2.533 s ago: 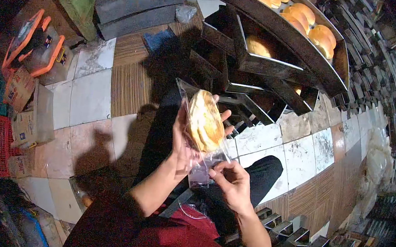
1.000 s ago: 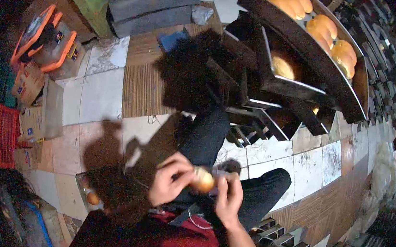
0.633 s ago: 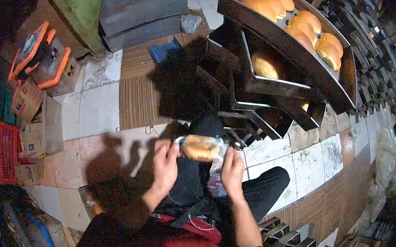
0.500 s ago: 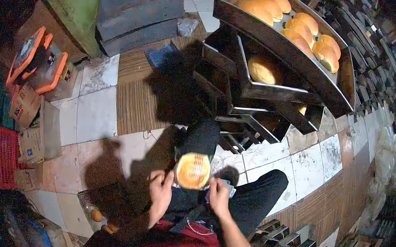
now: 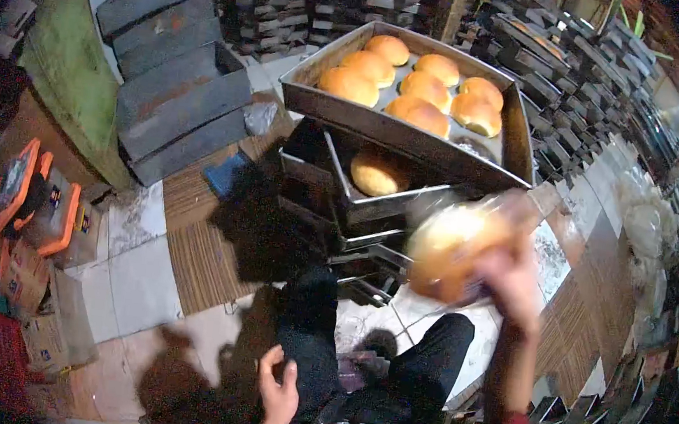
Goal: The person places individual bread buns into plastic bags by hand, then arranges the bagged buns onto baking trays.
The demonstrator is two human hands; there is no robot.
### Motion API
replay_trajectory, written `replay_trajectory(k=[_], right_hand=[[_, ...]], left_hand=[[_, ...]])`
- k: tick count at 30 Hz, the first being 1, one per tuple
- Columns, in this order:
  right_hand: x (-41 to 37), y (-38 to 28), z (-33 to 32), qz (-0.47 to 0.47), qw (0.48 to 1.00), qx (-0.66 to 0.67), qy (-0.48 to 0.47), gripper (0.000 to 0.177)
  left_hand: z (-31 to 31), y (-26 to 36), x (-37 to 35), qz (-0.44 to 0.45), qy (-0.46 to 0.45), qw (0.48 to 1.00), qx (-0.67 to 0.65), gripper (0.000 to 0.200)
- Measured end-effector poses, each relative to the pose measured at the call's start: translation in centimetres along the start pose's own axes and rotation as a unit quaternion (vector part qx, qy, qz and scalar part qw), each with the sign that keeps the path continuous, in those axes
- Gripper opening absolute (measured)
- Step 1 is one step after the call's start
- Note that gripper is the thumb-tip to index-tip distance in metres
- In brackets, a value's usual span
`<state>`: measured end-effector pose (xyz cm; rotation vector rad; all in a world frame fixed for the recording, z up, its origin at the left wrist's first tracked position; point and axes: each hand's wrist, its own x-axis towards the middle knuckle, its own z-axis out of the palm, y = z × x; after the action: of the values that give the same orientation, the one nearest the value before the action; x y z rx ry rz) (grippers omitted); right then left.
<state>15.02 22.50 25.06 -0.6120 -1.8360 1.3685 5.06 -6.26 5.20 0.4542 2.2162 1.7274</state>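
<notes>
My right hand (image 5: 510,280) grips a golden-brown bread bun (image 5: 456,245), raised at the right in front of the tray stack. Motion smears both, so any wrapper round the bun cannot be made out. Above my lap, my left hand (image 5: 277,396) holds nothing, thumb and fingers apart. Several glossy buns (image 5: 425,90) sit in the top metal tray (image 5: 521,136). One more bun (image 5: 376,176) shows in a lower tray (image 5: 348,205) of the crosswise stack. A thin plastic packet (image 5: 356,369) lies between my legs.
Dark empty trays (image 5: 178,96) are stacked at the back left, beside a green panel (image 5: 81,69). Orange-rimmed bins (image 5: 66,216) and cardboard boxes (image 5: 27,274) stand at the left. Many more trays (image 5: 568,87) pile up behind and at the right, near clear plastic bags (image 5: 641,215).
Both hands held the bun in printed clear plastic over my lap. Now my left hand has let go, and my right hand has swung it up and right. The view has tilted up.
</notes>
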Motion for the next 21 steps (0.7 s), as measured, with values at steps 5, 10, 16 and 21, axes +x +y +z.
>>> replay_trajectory(k=[5,10,16,21], right_hand=[[10.9,-10.9,-3.9,-0.072,0.989,-0.043,0.125,0.056],[9.0,-1.8,-5.2,-0.267,0.833,-0.164,0.457,0.042],[-15.2,19.3,8.7,-0.192,0.846,-0.465,-0.178,0.039],[-20.7,24.6,9.0,0.012,0.876,-0.389,-0.285,0.022]], left_hand=[[1.2,-2.0,-0.7,0.076,-0.033,0.989,0.123,0.038],[0.7,-2.4,0.0,0.023,-0.022,0.997,0.072,0.037],[-0.6,-3.3,2.4,0.003,-0.050,0.997,0.054,0.023],[2.8,-2.0,4.5,0.089,-0.191,0.976,0.050,0.021]])
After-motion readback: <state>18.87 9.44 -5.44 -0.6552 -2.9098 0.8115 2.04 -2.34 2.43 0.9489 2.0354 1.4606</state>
